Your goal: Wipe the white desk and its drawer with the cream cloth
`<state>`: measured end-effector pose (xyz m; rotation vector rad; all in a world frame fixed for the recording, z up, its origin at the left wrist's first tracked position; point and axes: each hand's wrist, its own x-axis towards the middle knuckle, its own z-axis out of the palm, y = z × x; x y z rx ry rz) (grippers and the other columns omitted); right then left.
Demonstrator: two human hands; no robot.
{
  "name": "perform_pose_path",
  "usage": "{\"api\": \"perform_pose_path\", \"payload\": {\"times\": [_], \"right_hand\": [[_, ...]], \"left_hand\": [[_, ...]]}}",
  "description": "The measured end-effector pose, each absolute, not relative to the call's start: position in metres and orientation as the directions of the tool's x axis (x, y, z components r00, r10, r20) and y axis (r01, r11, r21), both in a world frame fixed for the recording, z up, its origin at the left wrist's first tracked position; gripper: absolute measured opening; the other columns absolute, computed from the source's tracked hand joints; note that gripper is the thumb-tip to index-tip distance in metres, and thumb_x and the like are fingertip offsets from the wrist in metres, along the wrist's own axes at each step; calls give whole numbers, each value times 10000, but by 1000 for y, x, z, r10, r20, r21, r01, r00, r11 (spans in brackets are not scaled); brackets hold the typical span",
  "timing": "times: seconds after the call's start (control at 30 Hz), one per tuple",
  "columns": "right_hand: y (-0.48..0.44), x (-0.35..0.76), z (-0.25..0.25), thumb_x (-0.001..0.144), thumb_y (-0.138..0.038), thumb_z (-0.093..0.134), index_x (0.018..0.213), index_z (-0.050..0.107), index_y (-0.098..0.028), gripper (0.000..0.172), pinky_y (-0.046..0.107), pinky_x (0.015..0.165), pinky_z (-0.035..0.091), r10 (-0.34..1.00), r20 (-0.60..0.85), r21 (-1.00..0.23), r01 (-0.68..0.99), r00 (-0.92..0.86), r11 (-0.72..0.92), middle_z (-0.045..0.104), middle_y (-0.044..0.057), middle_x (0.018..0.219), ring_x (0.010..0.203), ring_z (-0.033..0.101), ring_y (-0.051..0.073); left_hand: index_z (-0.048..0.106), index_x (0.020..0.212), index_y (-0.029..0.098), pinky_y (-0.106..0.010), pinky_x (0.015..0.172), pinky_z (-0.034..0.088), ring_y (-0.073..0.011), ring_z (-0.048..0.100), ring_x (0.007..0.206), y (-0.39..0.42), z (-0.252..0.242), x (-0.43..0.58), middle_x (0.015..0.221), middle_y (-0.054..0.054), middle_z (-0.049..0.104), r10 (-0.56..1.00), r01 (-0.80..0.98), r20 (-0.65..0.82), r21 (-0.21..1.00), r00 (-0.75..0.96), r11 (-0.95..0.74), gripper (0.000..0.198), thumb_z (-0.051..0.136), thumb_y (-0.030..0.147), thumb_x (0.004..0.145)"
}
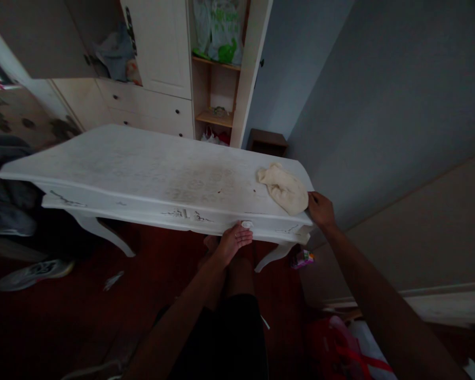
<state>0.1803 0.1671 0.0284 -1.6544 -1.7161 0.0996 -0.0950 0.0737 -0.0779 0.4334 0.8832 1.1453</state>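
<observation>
A white table [142, 158] with a smudged top and carved trim stands before me. My left hand [234, 241] is at its front, the fingers curled just under and against a round white drawer knob [246, 225]. At the table's right end, my right hand [321, 209] is closed around the edge of the top. Beside that hand a crumpled cream cloth [285, 189] lies on the tabletop. Dark marks [203, 179] spread over the middle of the surface.
Behind the table stands a white wardrobe [162, 53] with an open door and shelves holding plastic bags [224, 31]. A brown box-like unit [267, 140] is by the grey wall. On the floor are a shoe [35, 274], a small purple box [302, 258] and a red bag [334, 348].
</observation>
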Motion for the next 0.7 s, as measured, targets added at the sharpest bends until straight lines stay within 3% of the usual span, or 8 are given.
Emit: {"api": "perform_pose_path", "payload": {"times": [0.2, 0.33, 0.43, 0.57, 0.7], "right_hand": [[164, 180, 31, 902, -635, 334, 985, 696, -166, 598, 408, 864, 471, 881, 452, -591, 787, 138, 180, 731, 154, 1020, 940, 639, 285], [164, 180, 32, 884, -700, 317, 1016, 663, -163, 652, 434, 898, 461, 877, 456, -604, 776, 151, 180, 709, 181, 1075, 992, 625, 301], [166, 181, 32, 850, -758, 330, 1039, 640, -180, 683, 441, 918, 462, 885, 446, -620, 760, 135, 196, 699, 177, 1110, 1028, 617, 301], [173, 182, 29, 823, -790, 339, 1047, 621, -177, 711, 440, 925, 475, 896, 432, -636, 739, 101, 223, 694, 173, 1102, 1016, 627, 290], [180, 180, 23, 816, -757, 388, 1137, 601, -154, 715, 486, 946, 478, 894, 442, -595, 770, 76, 229, 662, 204, 1167, 1029, 627, 309]], "left_hand": [[753, 846, 152, -370, 754, 563, -214, 687, 708, 49, -39, -146, 783, -108, 751, 973, -351, -215, 908, 78, 229, 369, 816, 463, 658], [743, 975, 162, -318, 727, 532, -174, 647, 701, 51, 10, -200, 766, -46, 729, 973, -23, 186, 981, -136, -191, 372, 686, 467, 769], [693, 801, 171, -291, 746, 505, -167, 638, 754, 73, 37, -244, 786, -33, 711, 899, 251, 372, 916, -231, -314, 261, 619, 421, 793], [584, 652, 189, -274, 689, 468, -149, 579, 666, 113, 61, -289, 654, -3, 633, 854, 523, 418, 825, -310, -214, 207, 640, 370, 733], [581, 702, 184, -270, 631, 465, -149, 583, 631, 144, 72, -311, 674, -26, 643, 888, 410, 351, 887, -297, -214, 193, 595, 373, 736]]}}
